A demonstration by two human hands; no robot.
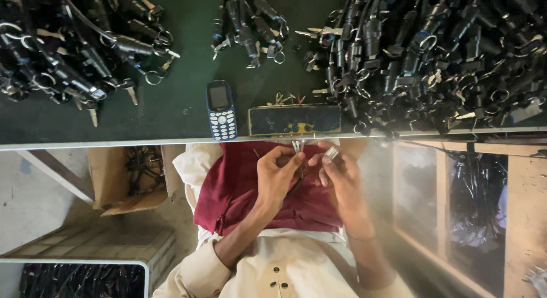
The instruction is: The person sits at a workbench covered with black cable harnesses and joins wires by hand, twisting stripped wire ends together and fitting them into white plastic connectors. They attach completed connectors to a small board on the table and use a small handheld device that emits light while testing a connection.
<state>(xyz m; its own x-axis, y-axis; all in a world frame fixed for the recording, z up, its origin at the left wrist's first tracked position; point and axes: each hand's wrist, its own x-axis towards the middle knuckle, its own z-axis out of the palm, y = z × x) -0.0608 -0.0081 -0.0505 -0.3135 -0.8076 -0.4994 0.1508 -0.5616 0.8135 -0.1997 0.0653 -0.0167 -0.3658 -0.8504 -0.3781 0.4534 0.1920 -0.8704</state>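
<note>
Below the edge of a green-topped workbench, a seated worker's left hand pinches small silvery metal keys while the right hand grips a small ribbed silver metal piece over a maroon lap cloth.

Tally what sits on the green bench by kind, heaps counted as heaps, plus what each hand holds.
Heaps of black lock-and-key assemblies: 3 (left, middle, right)
Keypad phone: 1
Small dark box: 1
Small metal part, right hand: 1
Thin metal pieces, left hand: bunch, count unclear
Total: 6, plus that bunch
</note>
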